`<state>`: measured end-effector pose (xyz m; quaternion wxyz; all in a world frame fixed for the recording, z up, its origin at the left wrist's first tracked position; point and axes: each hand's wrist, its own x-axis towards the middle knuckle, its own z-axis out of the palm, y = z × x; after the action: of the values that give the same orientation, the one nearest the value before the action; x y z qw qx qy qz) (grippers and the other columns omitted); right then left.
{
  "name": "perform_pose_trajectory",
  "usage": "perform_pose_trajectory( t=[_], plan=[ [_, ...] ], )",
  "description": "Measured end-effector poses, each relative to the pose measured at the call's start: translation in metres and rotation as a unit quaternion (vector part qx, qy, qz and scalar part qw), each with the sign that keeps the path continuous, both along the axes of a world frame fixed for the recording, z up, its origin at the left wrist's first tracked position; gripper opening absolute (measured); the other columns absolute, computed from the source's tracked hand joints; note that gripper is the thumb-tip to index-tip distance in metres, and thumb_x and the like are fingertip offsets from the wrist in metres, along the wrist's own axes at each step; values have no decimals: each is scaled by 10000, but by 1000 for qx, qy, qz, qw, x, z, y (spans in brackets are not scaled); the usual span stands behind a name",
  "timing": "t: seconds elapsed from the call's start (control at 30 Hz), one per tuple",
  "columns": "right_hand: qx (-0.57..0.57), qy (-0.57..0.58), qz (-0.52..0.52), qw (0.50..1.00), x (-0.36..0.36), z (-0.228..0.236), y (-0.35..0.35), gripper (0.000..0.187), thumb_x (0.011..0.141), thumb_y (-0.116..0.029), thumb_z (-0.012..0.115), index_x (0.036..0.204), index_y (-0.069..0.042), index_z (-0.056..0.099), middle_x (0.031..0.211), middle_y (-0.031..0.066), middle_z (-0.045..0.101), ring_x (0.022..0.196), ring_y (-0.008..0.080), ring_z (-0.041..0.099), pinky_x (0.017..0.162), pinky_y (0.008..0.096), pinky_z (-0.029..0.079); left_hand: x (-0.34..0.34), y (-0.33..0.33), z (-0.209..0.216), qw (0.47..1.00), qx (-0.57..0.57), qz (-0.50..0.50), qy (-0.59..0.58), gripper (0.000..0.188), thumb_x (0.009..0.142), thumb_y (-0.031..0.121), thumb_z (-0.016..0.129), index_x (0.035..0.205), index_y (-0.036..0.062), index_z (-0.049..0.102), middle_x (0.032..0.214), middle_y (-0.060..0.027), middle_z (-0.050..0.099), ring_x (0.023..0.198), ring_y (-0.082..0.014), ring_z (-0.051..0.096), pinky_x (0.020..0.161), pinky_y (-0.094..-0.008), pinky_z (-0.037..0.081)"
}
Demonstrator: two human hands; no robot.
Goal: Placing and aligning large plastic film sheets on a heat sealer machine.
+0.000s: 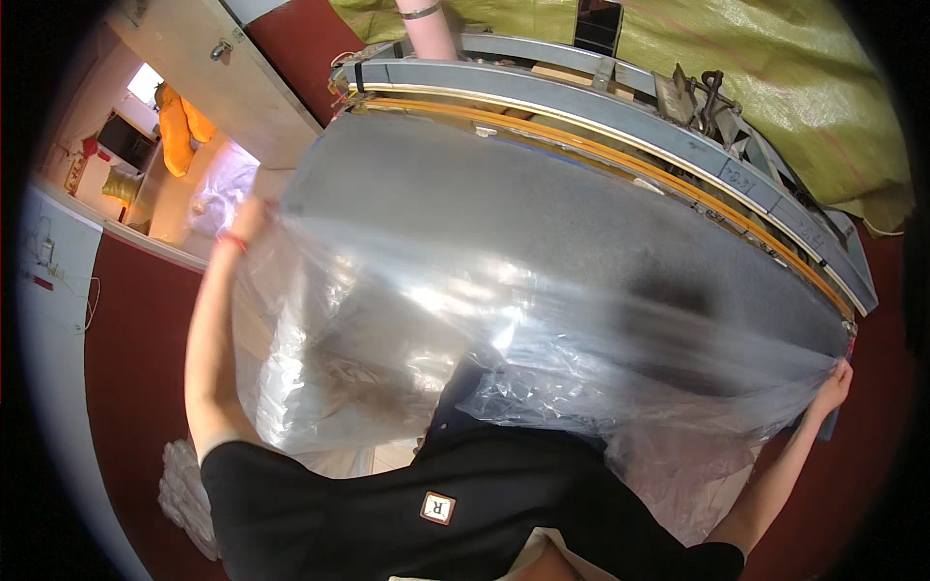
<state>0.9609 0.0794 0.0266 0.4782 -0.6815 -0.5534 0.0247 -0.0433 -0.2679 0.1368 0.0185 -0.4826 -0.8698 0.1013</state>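
A clear plastic sheet [542, 392] is stretched between my two hands across the near part of a dark grey work surface [455, 174]. It hangs down in shiny folds in front of my body. My left hand [252, 223], slightly blurred, is closed on the sheet's left edge, next to the surface's left end. Far out at the right end, my right hand [831, 387] pinches the sheet's other corner with the fingers closed. Both arms are spread wide. Under the film, the near edge of the surface is hard to make out.
Behind the surface runs a long grey metal frame [542, 85] with an orange strip [620, 160] and a clamp [712, 102]. A pink roll [426, 29] stands behind it. Yellow-green woven sheeting [756, 58] hangs at the back. A door [218, 77] is at left; bunched plastic [189, 494] lies lower left.
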Motion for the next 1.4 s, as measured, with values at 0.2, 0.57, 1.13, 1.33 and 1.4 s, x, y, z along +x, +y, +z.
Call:
perform_pose_trajectory(
  t=[0.2, 0.57, 1.13, 1.33, 1.4],
  plan=[
    [-15, -142, -125, 982, -10, -6, -5, 303, 882, -291, 431, 958, -19, 539, 871, 160, 585, 805, 292, 549, 716, 356, 411, 69, 108, 68, 769, 611, -50, 180, 169, 716, 153, 627, 759, 7, 551, 664, -136, 541, 627, -320, 529, 603, -406, 437],
    [-202, -313, -220, 902, 14, 9, -5, 346, 889, -352, 370, 994, -54, 509, 915, 214, 568, 843, 401, 532, 647, 470, 408, 1, 148, -86, 957, 173, 211, -94, 638, 749, 618, 427, 1311, 351, 281, 1413, 14, 183, 1286, -381, 103, 911, -683, 91],
    [-121, -167, -125, 970, 65, 44, 43, 661, 769, -542, 517, 1071, 45, 509, 1067, 188, 548, 980, 296, 518, 839, 342, 391, -44, -62, -225, 918, 353, 157, -85, 276, 841, 191, 443, 1023, 32, 577, 988, -168, 589, 934, -291, 560, 812, -336, 423],
    [-42, -149, 58, 986, 24, 35, 80, 478, 813, -357, 574, 1087, 25, 493, 1027, 113, 548, 932, 189, 512, 802, 275, 403, 23, -98, -243, 947, 243, 208, -15, 135, 766, 67, 483, 851, 16, 575, 910, -173, 573, 854, -338, 547, 730, -399, 439],
    [-66, -109, 89, 988, -6, 38, 93, 430, 828, -303, 569, 1094, 23, 481, 1028, 95, 538, 926, 166, 507, 772, 256, 413, 8, -140, -244, 919, 329, 218, 16, 137, 779, 99, 472, 821, 11, 567, 855, -181, 570, 809, -344, 548, 684, -408, 439]
  ],
)
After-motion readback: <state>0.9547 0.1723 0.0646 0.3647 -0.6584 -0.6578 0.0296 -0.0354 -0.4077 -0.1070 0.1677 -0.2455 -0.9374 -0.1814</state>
